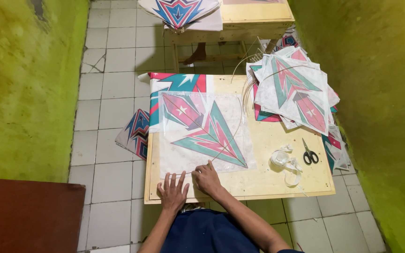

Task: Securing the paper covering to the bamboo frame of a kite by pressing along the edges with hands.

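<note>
1. Two hands work a printed kite sheet on the low wooden table: left hand spread flat on its near edge.
2. Right hand, just beside, pinches the thin bamboo spar; fixing it seems underway.
3. Tape roll and scissors lie right of the sheet.

We found no packages, labels, signs or screens in the head view. We checked the wooden table from its near edge to its far edge and to either side of it. The sheets lying on it and beside it bore printed patterns in teal, pink and red only, and we counted none as a label or sign.
</note>
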